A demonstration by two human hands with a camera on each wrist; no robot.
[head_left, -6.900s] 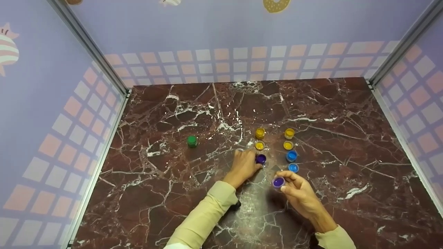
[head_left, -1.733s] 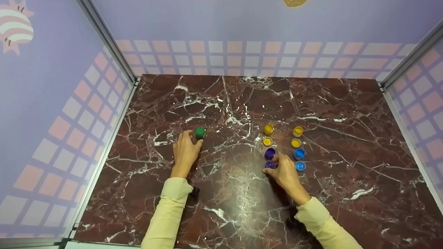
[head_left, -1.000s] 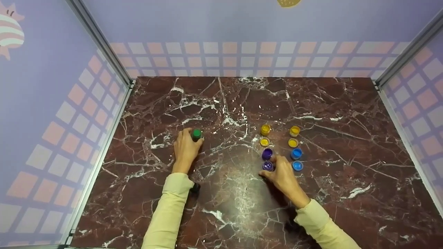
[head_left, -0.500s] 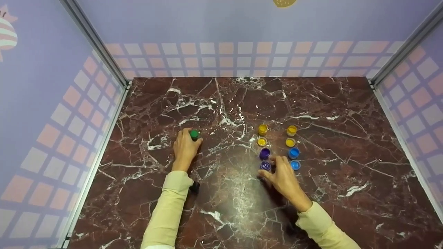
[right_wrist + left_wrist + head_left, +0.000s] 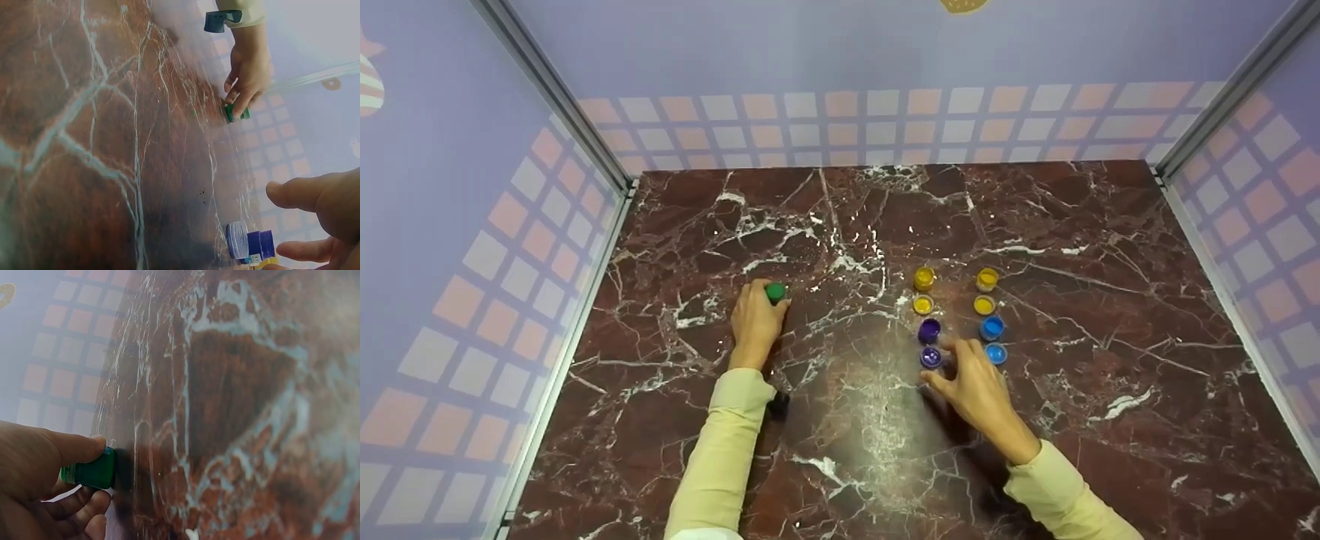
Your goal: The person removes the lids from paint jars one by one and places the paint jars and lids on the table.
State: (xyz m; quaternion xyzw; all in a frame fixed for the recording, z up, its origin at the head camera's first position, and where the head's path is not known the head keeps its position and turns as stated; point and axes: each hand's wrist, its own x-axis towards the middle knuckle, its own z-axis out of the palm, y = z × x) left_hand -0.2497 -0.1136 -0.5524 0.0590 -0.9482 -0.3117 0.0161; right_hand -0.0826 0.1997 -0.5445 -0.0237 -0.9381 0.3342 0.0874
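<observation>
My left hand [image 5: 755,319] holds a small green-capped paint jar [image 5: 775,291] on the table at left. In the left wrist view, thumb and fingers pinch the green jar [image 5: 95,471] from either side. An uncapped purple paint jar [image 5: 929,331] stands right of the middle, its purple-stained lid [image 5: 930,358] lying just in front of it with the inside up. Beside this lid is my right hand [image 5: 979,386], thumb and fingers spread apart with nothing between them. The right wrist view shows a gap between the fingertips and the purple jar [image 5: 261,244].
Behind the purple jar stands an uncapped yellow jar [image 5: 924,278] with its lid [image 5: 922,304]. To the right are a second yellow jar [image 5: 987,280] with lid [image 5: 984,305] and a blue jar [image 5: 992,327] with lid [image 5: 996,354]. Panels enclose the marble-patterned table [image 5: 1110,300].
The purple lid, earlier in my right hand, now lies before its jar, and that hand has let go. My left hand has moved from the purple jar left to the green one, gripping it.
</observation>
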